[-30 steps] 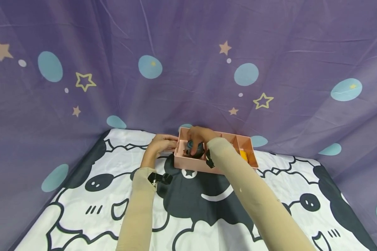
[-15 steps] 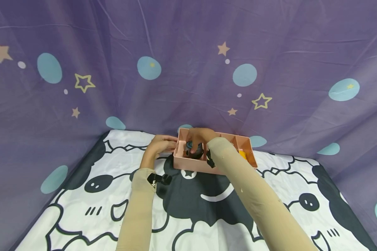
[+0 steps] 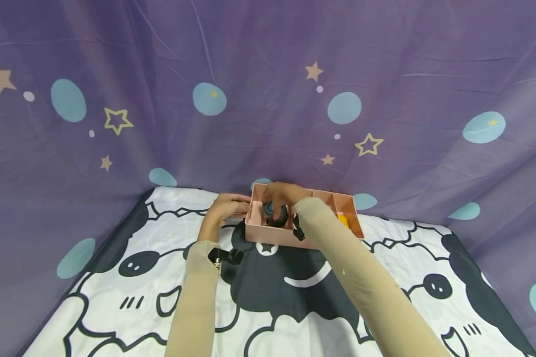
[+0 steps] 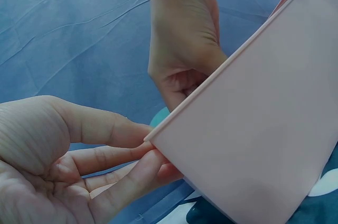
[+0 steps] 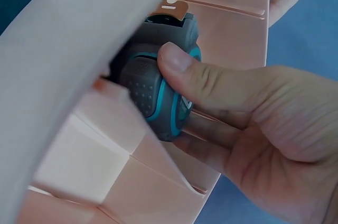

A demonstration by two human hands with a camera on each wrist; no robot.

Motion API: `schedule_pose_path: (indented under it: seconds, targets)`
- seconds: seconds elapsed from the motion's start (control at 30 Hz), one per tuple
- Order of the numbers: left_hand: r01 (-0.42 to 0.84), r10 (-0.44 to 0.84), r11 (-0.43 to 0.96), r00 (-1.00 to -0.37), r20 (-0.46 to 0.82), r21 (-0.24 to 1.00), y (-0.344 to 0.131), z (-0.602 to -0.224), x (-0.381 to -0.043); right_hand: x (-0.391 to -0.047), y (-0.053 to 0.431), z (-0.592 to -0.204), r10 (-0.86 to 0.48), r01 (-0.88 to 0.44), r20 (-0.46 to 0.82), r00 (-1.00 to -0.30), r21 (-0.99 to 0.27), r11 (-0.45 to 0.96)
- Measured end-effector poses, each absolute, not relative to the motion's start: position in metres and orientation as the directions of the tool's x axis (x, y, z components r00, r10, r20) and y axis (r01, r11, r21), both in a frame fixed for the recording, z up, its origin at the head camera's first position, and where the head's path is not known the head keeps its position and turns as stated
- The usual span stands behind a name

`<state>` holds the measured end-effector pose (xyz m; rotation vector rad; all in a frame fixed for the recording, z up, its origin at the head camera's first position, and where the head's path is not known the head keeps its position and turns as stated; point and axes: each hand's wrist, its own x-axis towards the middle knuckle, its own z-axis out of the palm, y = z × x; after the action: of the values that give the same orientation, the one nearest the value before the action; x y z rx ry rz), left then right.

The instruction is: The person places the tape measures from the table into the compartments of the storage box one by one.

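Note:
A dark grey and teal tape measure (image 5: pixel 142 84), with an orange metal end tab, sits in the left compartment of a long pink divided box (image 3: pixel 268 234). My right hand (image 3: pixel 283 194) reaches into that compartment and grips the tape measure, thumb on one side and fingers behind it, as the right wrist view shows. At the box's left end, my left hand (image 4: pixel 79 155) pinches a corner of the rim between thumb and fingers. In the left wrist view the box wall hides the tape measure and my right fingertips.
A yellow object (image 3: pixel 343 219) lies in the box's right-hand compartment. My right sleeve (image 3: pixel 335 243) covers part of the middle compartments. Under the box spreads a black-and-white cartoon cloth (image 3: pixel 268 332). Close behind it hangs a purple curtain (image 3: pixel 250 148) with stars.
The tape measure has turned slightly and shifted a little within the left compartment under my right hand. My left hand stays at the box's left end.

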<state>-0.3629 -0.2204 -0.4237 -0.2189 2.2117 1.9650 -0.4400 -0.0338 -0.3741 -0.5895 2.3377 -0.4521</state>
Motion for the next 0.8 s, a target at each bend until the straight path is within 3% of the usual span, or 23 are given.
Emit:
schedule_pose_path:
  seconds: [0.4, 0.63, 0.8]
  targets:
    - [-0.22, 0.0, 0.116, -0.975, -0.221, 0.969, -0.2187, -0.427, -0.3619, -0.4386, -0.035, -0.3724, -0.555, -0.338, -0.494, -0.669, -0.463, 0.82]
    - [-0.218, -0.007, 0.134, -0.976, -0.219, 0.967, -0.2195, -0.4249, -0.3623, -0.4409, -0.0327, -0.3702, -0.62, -0.494, -0.442, -0.648, -0.376, 0.784]
    - [-0.218, -0.001, 0.138, -0.975, -0.22, 0.966, -0.2194, -0.424, -0.3616, -0.441, -0.0305, -0.3712, -0.64, -0.513, -0.424, -0.641, -0.384, 0.768]
